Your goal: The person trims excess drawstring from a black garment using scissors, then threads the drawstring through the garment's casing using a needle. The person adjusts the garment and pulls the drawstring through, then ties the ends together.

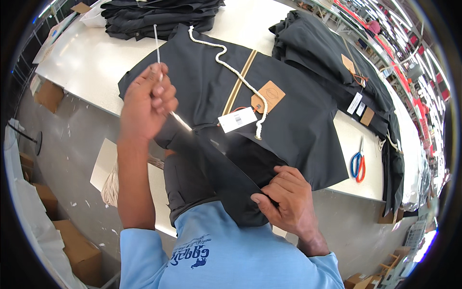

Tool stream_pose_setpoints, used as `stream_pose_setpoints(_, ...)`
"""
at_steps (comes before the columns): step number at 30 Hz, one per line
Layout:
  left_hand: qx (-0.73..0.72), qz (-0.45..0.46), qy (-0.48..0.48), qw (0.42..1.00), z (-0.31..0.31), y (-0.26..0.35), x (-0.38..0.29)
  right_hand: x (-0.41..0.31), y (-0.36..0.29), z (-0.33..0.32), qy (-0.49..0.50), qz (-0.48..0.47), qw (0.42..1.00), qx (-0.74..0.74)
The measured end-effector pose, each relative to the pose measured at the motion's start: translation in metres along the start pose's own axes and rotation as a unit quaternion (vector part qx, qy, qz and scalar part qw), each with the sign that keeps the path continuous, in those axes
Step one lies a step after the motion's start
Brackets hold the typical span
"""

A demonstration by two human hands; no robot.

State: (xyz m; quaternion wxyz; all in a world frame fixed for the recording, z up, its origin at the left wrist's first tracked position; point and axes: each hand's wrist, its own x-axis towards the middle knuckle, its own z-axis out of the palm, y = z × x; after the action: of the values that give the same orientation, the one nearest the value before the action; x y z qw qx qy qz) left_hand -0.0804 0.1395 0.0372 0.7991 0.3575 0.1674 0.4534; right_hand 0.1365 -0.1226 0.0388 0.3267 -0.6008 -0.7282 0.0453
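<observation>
A dark garment [296, 97] with a beige-and-gold stripe lies across the table and hangs over its near edge. My left hand [149, 97] is raised, its fingers closed on a white cord [180, 121]; one stiff-looking end points up past the fingers, and the lower part runs to the garment's waistband. My right hand [287, 197] grips the fabric edge at the waistband. Another white braided cord [236, 72] comes out of a metal eyelet [258, 137] and lies over the cloth. A brown hang tag [269, 96] and a white label tag [237, 119] rest beside it.
Scissors [358, 166] with blue and orange handles lie on the table [83, 72] at the right. Folded dark garments [162, 16] are stacked at the back, and more dark garments [325, 47] lie at the right. A bundle of white cords [111, 186] hangs near my left forearm. Cardboard boxes [81, 253] stand on the floor.
</observation>
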Motion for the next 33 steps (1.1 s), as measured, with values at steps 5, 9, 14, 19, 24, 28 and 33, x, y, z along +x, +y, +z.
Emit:
stream_pose_setpoints(5, 0.052, 0.024, 0.099, 0.993, -0.037, 0.042, 0.061, -0.014, -0.001, -0.009, 0.010, 0.004, 0.999, -0.038)
stream_pose_setpoints(9, 0.106, 0.048, 0.140, 0.983, -0.067, 0.078, 0.128, -0.030, 0.000, -0.007, 0.014, 0.025, 0.999, -0.034)
stream_pose_setpoints(14, 0.169, 0.011, 0.122, 0.978, -0.077, 0.081, 0.188, -0.037, -0.004, -0.004, 0.013, 0.037, 0.999, -0.032)
stream_pose_setpoints(19, 0.246, 0.031, 0.149, 0.957, -0.054, 0.034, 0.208, -0.048, -0.004, -0.004, -0.004, 0.041, 0.999, 0.001)
stream_pose_setpoints(24, 0.331, 0.022, 0.121, 0.936, -0.035, 0.015, 0.222, -0.044, -0.009, -0.005, 0.013, 0.038, 0.999, -0.013)
stream_pose_setpoints(28, 0.644, 0.078, 0.120, 0.751, 0.004, 0.011, 0.190, -0.015, -0.022, -0.003, 0.038, -0.009, 0.999, 0.014)
stream_pose_setpoints(33, 0.658, 0.113, -0.219, 0.712, 0.089, 0.038, 0.008, 0.018, -0.024, -0.007, 0.026, -0.096, 0.994, 0.053)
